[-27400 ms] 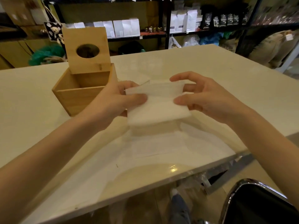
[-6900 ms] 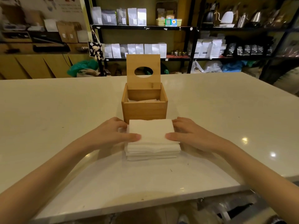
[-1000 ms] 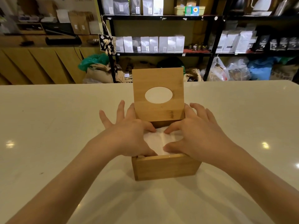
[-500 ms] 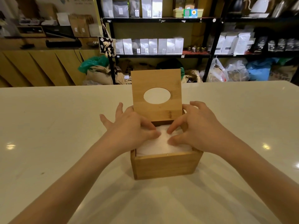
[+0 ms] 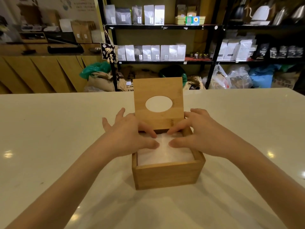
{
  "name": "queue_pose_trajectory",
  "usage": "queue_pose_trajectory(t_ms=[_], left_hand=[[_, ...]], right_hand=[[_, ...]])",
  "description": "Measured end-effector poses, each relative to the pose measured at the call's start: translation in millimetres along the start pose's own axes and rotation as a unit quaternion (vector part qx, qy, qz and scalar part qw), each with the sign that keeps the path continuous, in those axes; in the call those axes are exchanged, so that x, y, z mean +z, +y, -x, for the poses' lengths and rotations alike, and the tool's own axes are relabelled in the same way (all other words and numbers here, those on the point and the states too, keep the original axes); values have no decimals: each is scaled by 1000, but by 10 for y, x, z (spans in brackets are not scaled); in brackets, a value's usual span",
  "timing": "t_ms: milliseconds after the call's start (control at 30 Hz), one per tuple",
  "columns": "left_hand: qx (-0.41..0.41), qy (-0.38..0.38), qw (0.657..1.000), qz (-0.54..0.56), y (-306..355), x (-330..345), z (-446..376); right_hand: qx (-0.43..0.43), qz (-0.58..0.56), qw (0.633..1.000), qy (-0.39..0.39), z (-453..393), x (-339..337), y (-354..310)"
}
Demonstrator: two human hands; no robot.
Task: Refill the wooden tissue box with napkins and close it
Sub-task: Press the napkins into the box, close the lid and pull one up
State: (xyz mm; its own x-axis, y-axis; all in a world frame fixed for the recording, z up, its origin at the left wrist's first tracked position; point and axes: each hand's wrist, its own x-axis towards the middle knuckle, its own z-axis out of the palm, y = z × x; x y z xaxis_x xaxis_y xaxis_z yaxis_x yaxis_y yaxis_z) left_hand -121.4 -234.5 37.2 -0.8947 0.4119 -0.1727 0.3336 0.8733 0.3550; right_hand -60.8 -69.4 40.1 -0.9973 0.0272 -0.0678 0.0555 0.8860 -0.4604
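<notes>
The wooden tissue box (image 5: 166,176) stands on the white table in front of me. Its hinged lid (image 5: 159,119), with an oval hole, stands upright at the far side. A stack of white napkins (image 5: 165,155) fills the box almost to the rim. My left hand (image 5: 127,138) and my right hand (image 5: 199,136) rest on top of the napkins, thumbs and forefingers pressing on the stack near its middle. The other fingers spread over the box's side edges. Neither hand grips anything.
The white table (image 5: 49,138) stretches wide on both sides of the box. Behind its far edge stand black shelves (image 5: 165,27) with bags and packets, sacks on the floor, and a wooden counter (image 5: 41,71) at the left.
My hands have stayed on the napkins, the thumbs sliding slightly toward the centre of the stack. The napkins sit flatter in the box. The lid stays upright.
</notes>
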Motion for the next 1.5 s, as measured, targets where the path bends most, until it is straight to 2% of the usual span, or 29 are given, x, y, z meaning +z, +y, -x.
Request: queue_pose_trajectory(t_ms=[67,200,300,367,467,533,633,833,1000,1133,1267,1367,1500], left_hand=[[12,39,998,50,-48,-137,0],[72,209,967,130,-101,-368,-21],[168,291,928,157,-70,-418,-70],[206,291,925,135,-35,-409,-129],[178,216,957,82,-5,-355,-265],[172,199,963,63,-27,-315,-338],[192,213,957,38,-85,-290,-401],[214,249,944,40,-77,-317,-387],[273,320,906,54,-68,-195,-308],[304,376,875,18,-127,-83,-207],[329,401,855,9,-149,2,-67],[332,389,859,19,-160,58,83],[324,348,880,9,-191,169,301]], right_hand=[[-25,-65,997,27,4,-96,16],[-86,-119,969,201,-90,-232,66],[-121,-136,955,234,-226,-250,73],[-131,-140,957,219,-325,-244,50],[-137,-156,959,194,-449,-237,2],[-132,-161,962,179,-495,-223,-6],[-137,-151,961,189,-525,-186,35],[-180,-123,939,266,-508,-136,91],[-208,-89,919,323,-423,-63,143],[-237,-6,885,400,-316,6,183],[-270,40,849,452,-178,81,208],[-298,53,834,462,-53,158,253],[-314,55,844,432,121,307,292]])
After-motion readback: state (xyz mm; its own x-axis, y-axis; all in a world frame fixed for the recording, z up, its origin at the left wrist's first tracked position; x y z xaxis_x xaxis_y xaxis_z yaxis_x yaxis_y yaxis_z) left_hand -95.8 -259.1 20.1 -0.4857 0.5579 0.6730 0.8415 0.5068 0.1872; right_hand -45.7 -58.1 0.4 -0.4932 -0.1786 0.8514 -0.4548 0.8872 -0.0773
